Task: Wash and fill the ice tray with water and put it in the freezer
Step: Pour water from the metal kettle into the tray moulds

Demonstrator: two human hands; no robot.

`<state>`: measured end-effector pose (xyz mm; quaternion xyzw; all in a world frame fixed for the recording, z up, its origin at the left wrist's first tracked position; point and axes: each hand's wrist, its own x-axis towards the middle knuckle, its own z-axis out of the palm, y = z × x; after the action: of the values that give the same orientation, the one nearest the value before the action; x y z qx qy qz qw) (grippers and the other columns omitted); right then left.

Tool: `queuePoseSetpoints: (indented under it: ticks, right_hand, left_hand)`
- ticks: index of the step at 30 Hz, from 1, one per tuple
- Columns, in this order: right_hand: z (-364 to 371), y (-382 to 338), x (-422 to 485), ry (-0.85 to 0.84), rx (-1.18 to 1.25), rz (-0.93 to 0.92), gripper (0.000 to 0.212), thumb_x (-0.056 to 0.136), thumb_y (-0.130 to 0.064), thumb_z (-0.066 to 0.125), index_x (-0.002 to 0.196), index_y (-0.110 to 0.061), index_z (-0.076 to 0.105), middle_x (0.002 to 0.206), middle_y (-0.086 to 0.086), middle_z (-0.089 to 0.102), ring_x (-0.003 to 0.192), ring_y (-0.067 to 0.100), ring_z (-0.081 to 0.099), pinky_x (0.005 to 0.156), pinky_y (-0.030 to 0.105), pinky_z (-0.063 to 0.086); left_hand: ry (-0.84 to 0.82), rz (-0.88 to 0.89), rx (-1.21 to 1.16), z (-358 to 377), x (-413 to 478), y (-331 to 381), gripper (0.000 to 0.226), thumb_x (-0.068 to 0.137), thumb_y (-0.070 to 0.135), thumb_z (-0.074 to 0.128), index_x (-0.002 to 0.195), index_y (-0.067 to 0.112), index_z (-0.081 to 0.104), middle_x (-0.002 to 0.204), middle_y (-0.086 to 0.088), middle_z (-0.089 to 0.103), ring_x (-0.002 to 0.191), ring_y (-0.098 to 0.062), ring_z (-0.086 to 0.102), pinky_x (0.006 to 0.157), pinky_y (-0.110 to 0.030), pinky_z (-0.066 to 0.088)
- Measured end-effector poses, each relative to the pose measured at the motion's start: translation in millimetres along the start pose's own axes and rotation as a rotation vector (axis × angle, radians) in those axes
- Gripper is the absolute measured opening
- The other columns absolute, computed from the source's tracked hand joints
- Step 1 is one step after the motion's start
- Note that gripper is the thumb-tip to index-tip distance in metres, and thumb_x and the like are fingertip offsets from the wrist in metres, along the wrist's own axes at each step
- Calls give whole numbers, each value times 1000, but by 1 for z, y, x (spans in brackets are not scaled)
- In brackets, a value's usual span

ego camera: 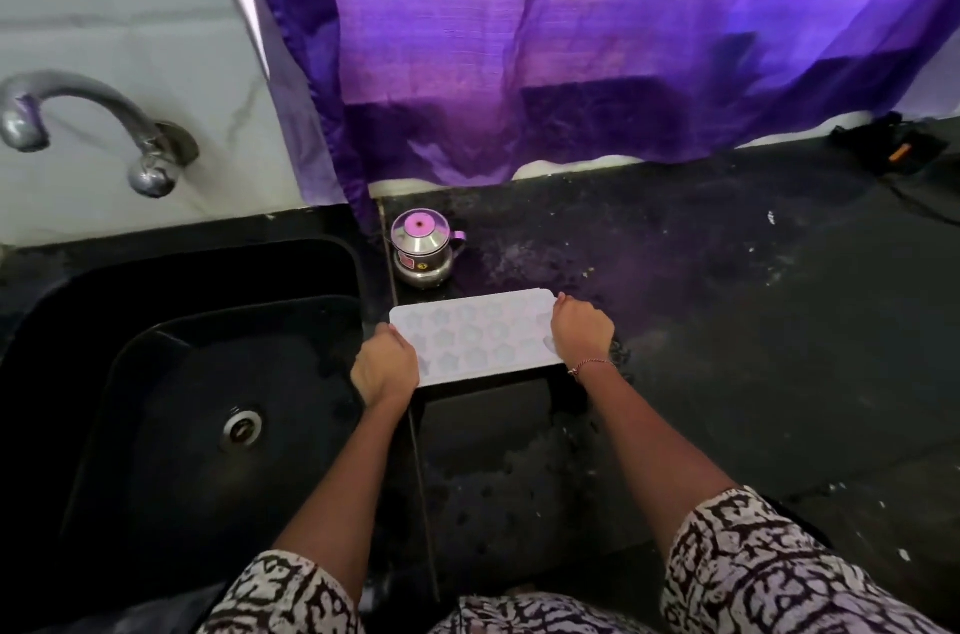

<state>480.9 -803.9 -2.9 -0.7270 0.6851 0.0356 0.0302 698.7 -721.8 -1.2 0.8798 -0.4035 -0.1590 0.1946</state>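
Patterned sleeves at six o'clock framed two bare forearms reaching forward over the dark desk (727, 321). Left hand (385, 365) was curled around the ice tray (470, 334) at its nine o'clock end, fingers folded under the edge; right hand (582, 329) was curled over the three o'clock end in the same way, a thin bracelet (592, 364) at that wrist. Both hands were closed on the tray, one per short side, probably to keep it level so nothing in the star-shaped cells would tip out. Whether the cells held water could not be told from this view.

The tray sat low over the desk just beside the sink's right rim, and a shadow beneath it suggested it was lifted slightly rather than resting; that is a judgement. At twelve o'clock from the tray stood a small steel kettle (421, 248) with a pink lid, near but apart. At nine o'clock lay the black sink (156, 373), its drain visible and its basin apparently dry. The tap (78, 113) curved out from the wall at ten o'clock, not running. A purple curtain (571, 35) hung behind the desk. No freezer was in view.
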Motion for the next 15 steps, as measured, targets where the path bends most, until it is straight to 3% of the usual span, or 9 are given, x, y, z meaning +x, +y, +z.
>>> queuePoseSetpoints:
  ticks: [1, 3, 5, 6, 9, 12, 13, 15]
  right_hand:
    - [-2, -1, 2, 44, 18, -14, 27, 96, -22, 47, 115, -6, 57, 102, 11, 68, 91, 28, 66, 66, 30, 46]
    - [-5, -4, 2, 165, 73, -24, 13, 86, -11, 62, 81, -1, 67, 73, 16, 68, 65, 31, 68, 53, 27, 46]
    - [-2, -4, 5, 266, 121, -16, 30, 62, -6, 83, 47, -6, 58, 42, 11, 55, 33, 26, 55, 37, 21, 40]
    - [3, -2, 9, 258, 156, -6, 37, 59, -6, 86, 41, -8, 54, 37, 8, 51, 28, 24, 51, 34, 20, 38]
    - [13, -1, 17, 243, 201, 54, 31, 66, -8, 80, 46, -9, 57, 45, 9, 55, 32, 25, 54, 34, 22, 40]
    - [16, -2, 16, 303, 210, 91, 16, 74, -10, 68, 64, -4, 58, 61, 14, 58, 43, 29, 57, 36, 23, 40]
    - [14, -3, 15, 315, 237, 96, 13, 80, -11, 65, 76, 0, 58, 71, 17, 60, 54, 33, 61, 40, 27, 43]
    - [11, -2, 17, 277, 252, 155, 27, 90, -20, 56, 102, 3, 53, 96, 22, 58, 83, 38, 60, 52, 37, 48]
  left_hand:
    - [3, 2, 20, 0, 0, 1, 32, 100, 20, 31, 106, 1, 57, 104, -23, 65, 97, -41, 62, 77, -41, 47]
    - [5, 4, 71, 0, 1, 2, 31, 100, 18, 31, 106, 1, 56, 104, -22, 66, 96, -39, 63, 75, -38, 46]
    - [2, 9, 121, 1, 3, 3, 30, 100, 17, 31, 107, 3, 57, 104, -19, 67, 95, -36, 64, 72, -35, 44]
    - [2, 14, 142, 2, 5, 3, 30, 100, 17, 32, 108, 4, 57, 103, -18, 68, 94, -35, 65, 70, -34, 43]
    - [14, 37, 190, 6, 8, 1, 27, 98, 16, 33, 107, 5, 56, 101, -16, 68, 93, -34, 65, 71, -34, 45]
    - [43, 44, 204, 6, 9, -1, 30, 99, 19, 32, 108, 6, 58, 99, -15, 69, 92, -34, 65, 69, -33, 43]
    - [56, 43, 213, 5, 9, -1, 33, 100, 22, 32, 109, 7, 59, 99, -15, 68, 93, -33, 64, 68, -33, 41]
    - [104, 37, 223, 4, 12, -4, 34, 98, 28, 36, 110, 9, 61, 105, -15, 64, 101, -32, 57, 69, -34, 42]
